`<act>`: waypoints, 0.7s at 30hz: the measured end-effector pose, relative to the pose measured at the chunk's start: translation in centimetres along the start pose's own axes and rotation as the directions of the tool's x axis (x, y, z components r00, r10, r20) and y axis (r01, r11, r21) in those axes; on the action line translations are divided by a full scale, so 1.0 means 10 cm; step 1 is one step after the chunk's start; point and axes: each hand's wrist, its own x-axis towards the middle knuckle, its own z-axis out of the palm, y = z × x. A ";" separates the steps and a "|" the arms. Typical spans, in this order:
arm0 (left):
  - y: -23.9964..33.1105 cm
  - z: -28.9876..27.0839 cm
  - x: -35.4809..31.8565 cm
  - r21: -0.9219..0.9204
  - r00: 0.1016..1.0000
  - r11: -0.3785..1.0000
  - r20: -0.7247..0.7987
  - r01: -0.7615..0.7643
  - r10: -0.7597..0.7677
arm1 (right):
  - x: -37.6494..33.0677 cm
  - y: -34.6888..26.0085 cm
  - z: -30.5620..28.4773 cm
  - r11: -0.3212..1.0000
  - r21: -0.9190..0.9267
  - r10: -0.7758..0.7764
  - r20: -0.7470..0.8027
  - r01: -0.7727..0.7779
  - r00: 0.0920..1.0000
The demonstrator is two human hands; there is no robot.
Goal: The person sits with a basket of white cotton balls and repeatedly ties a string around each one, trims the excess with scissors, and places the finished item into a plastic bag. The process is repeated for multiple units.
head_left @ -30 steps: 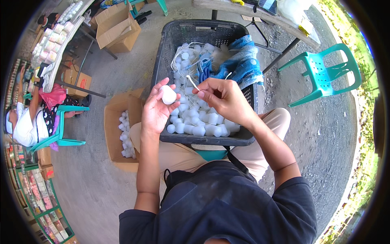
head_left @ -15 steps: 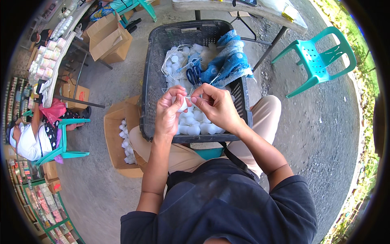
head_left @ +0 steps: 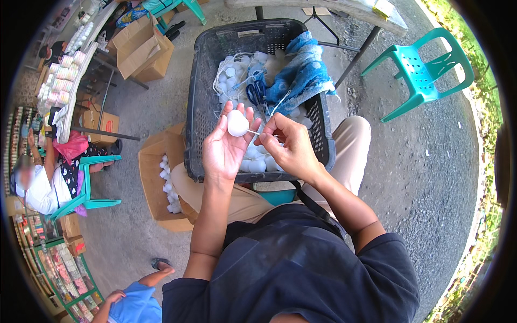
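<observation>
A smooth white ball-like piece (head_left: 237,124) rests against the fingers of my left hand (head_left: 222,148), which is turned palm up with its fingers loosely spread behind the piece. From the piece's lower right side runs a short white string (head_left: 253,132). My right hand (head_left: 293,148) pinches that string between thumb and fingertips. Both hands are over the near part of a black plastic crate (head_left: 195,102). Many similar white pieces (head_left: 257,163) lie in it below my hands. Dark-handled scissors (head_left: 255,92) and a blue patterned cloth (head_left: 301,70) lie farther back in the crate, with loose white strings (head_left: 219,81).
Left of my knee stands an open cardboard box (head_left: 153,183) holding more white pieces. A green plastic chair (head_left: 423,72) is at the right, a table (head_left: 323,8) beyond the crate. At the left, one person sits in a white shirt (head_left: 43,188); another, in blue (head_left: 134,304), is below.
My left hand has opened from its pinch, baring the white piece, and the string now stretches between it and my right fingertips. A person in blue has come into view at the lower left.
</observation>
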 end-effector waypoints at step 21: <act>-0.14 0.03 -0.12 0.332 0.946 0.889 0.035 -0.314 0.321 | 0.01 -0.15 0.09 0.993 -0.117 0.034 0.052 -0.028 0.998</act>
